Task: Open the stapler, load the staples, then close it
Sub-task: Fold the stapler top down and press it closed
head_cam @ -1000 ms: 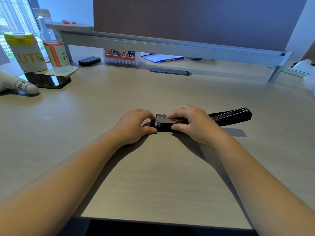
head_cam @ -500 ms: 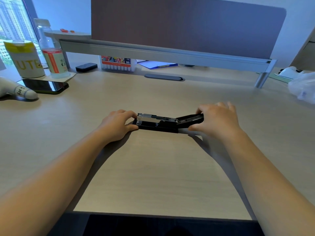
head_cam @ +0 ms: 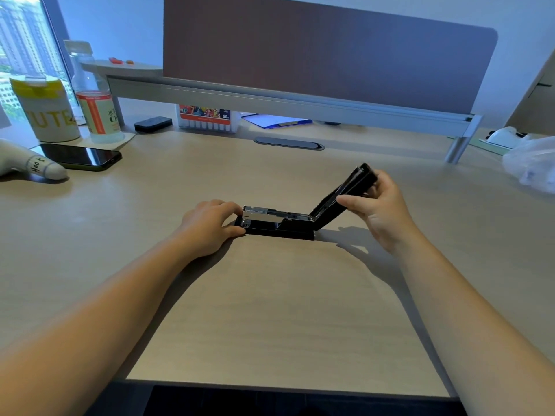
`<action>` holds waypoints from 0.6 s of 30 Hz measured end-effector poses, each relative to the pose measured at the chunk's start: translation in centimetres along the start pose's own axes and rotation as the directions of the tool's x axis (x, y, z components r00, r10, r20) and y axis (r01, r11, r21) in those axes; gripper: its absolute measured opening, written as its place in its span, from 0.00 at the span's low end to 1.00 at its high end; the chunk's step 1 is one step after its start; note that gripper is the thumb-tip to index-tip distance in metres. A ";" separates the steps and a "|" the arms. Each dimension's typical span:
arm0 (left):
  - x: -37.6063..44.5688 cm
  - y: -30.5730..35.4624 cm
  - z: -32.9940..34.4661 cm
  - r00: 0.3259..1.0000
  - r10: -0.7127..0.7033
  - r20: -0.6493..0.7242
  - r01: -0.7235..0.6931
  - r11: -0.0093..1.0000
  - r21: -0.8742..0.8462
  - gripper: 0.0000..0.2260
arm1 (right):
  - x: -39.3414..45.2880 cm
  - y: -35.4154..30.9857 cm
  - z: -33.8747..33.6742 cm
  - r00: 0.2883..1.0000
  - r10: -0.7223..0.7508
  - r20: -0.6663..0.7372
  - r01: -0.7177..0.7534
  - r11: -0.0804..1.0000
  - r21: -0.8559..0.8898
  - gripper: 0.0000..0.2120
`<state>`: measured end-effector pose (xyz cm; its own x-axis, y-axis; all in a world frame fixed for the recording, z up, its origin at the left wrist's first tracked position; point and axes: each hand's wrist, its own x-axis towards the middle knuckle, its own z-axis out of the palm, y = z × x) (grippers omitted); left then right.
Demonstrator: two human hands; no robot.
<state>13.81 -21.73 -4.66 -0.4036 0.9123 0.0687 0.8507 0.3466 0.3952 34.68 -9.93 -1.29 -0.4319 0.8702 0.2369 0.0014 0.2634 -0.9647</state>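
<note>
A black stapler (head_cam: 279,228) lies on the wooden desk (head_cam: 270,310), its silver staple channel (head_cam: 271,214) exposed and level. My left hand (head_cam: 210,226) grips the stapler's front end, thumb and fingers around the base and metal tip. My right hand (head_cam: 380,205) pinches the black top cover (head_cam: 345,193), which is hinged up at a slant toward the upper right. I cannot tell whether staples lie in the channel; no loose staples are visible.
At the far left stand a yellow-topped cup (head_cam: 45,111), a bottle (head_cam: 94,97), a dark phone (head_cam: 81,156) and a white object (head_cam: 27,166). A marker box (head_cam: 207,118), a small black case (head_cam: 153,124) and a blue clipboard (head_cam: 276,121) sit under the partition rail. A plastic bag (head_cam: 531,163) lies far right.
My right hand moved off the staple channel to the cover, which lay flat to the right, and has swung it up to a slant. My left hand stayed on the front end.
</note>
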 end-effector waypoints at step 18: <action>0.3 0.3 0.6 0.999 0.045 -0.028 -0.046 0.997 -0.056 0.18 | 0.5 0.7 6.0 0.912 -0.014 0.411 0.268 0.777 -0.569 0.22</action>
<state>14.19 -21.22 -5.05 -0.3745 0.9205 0.1119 0.8481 0.2912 0.4426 29.01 -11.82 -2.50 -0.7641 0.6189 0.1820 0.3988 0.6750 -0.6208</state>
